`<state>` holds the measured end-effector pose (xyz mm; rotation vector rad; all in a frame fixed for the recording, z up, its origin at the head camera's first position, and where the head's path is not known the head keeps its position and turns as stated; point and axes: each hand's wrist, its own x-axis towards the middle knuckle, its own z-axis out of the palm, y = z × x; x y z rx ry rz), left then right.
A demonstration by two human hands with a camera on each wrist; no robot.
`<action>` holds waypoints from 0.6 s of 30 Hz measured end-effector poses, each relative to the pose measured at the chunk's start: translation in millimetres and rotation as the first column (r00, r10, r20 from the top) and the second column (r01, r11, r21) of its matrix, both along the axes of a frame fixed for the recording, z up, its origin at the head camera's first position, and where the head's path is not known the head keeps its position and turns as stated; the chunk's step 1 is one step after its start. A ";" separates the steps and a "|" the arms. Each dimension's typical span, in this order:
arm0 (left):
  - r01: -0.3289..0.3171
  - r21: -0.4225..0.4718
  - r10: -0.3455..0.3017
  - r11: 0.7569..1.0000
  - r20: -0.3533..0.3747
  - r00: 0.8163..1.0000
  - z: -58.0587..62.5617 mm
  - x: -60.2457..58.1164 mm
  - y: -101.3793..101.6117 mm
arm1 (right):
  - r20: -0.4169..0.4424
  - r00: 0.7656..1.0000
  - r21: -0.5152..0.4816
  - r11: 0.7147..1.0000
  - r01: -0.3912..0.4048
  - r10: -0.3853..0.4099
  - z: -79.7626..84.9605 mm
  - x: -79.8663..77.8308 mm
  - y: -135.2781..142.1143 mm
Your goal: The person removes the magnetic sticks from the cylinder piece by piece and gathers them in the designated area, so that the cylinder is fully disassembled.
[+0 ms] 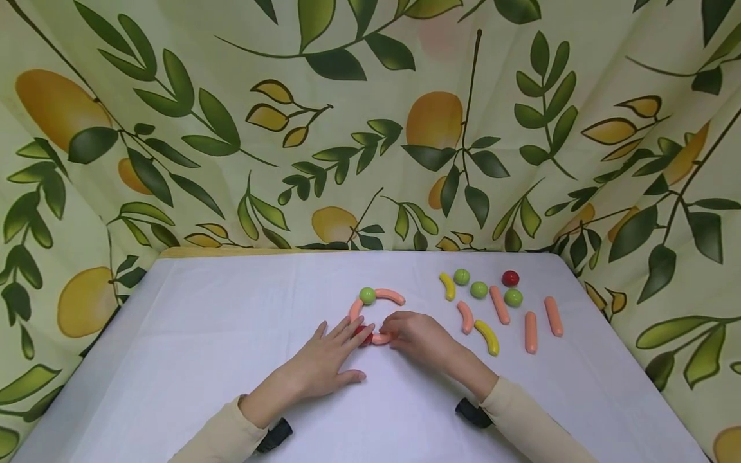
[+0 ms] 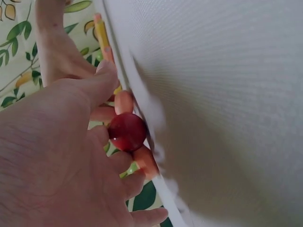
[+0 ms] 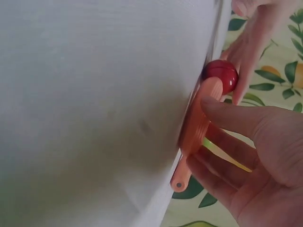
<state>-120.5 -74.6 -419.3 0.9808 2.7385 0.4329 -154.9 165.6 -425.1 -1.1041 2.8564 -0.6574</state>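
My left hand lies over the table with its fingers spread and fairly straight. Its fingertips touch a glossy red ball. Between thumb and fingers, my right hand pinches a curved pink stick whose end meets the red ball. From that ball another curved pink stick runs up to a green ball. A third curved pink stick extends right from the green ball, so the pieces form an arc open to the right. Part of the red ball is hidden under my left fingers in the head view.
Loose pieces lie at the right on the white-covered table: green balls, a red ball, yellow curved sticks, a short curved pink stick and straight pink sticks. A leaf-patterned curtain hangs behind.
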 end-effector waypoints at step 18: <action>0.005 0.003 -0.005 1.000 -0.019 1.000 -3.1 -2.8 0.4 | 0.006 1.000 0.027 0.999 0.021 -0.021 0.1 -3.0 -4.5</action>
